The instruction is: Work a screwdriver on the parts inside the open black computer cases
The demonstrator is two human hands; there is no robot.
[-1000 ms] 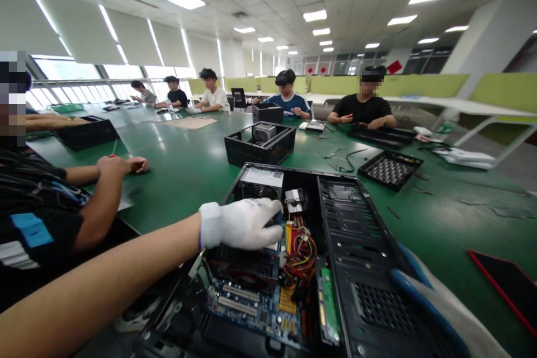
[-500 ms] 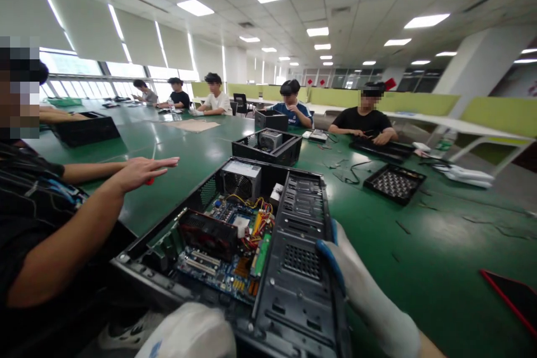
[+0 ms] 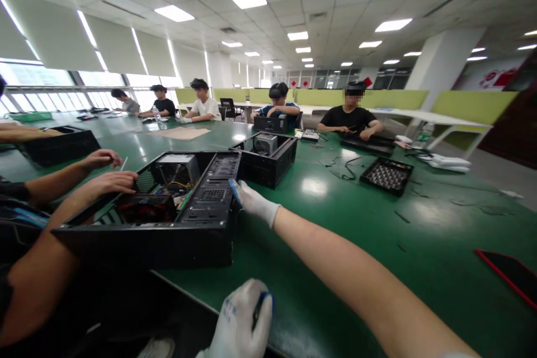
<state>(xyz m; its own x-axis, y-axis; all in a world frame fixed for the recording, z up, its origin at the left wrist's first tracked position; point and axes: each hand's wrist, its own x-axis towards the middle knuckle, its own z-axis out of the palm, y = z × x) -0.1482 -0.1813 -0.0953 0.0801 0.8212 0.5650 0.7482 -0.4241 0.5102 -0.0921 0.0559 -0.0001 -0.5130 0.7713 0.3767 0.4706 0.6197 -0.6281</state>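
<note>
An open black computer case [image 3: 142, 240] lies on its side on the table at left centre, with a power supply [image 3: 176, 168] and a graphics card [image 3: 145, 208] showing inside. My right hand [image 3: 255, 204], in a white glove with blue fingertips, grips the case's right edge with the arm stretched out. Near the front table edge, my left hand [image 3: 243, 319], gloved alike, is closed with its fingers curled. Something dark shows between thumb and fingers, too little to name. Another person's bare hand [image 3: 111, 182] touches the case's left rim.
A second open case [image 3: 272, 159] stands just behind the first. On the green table [image 3: 319, 246] to the right are a black perforated tray [image 3: 386, 175], cables [image 3: 348, 168] and a red-edged dark panel [image 3: 509, 277]. Several people sit around the table.
The computer case has moved forward and left, away from me. My right hand has gone with it. My left hand has come off its near side. The neighbour's hand now touches the rim.
</note>
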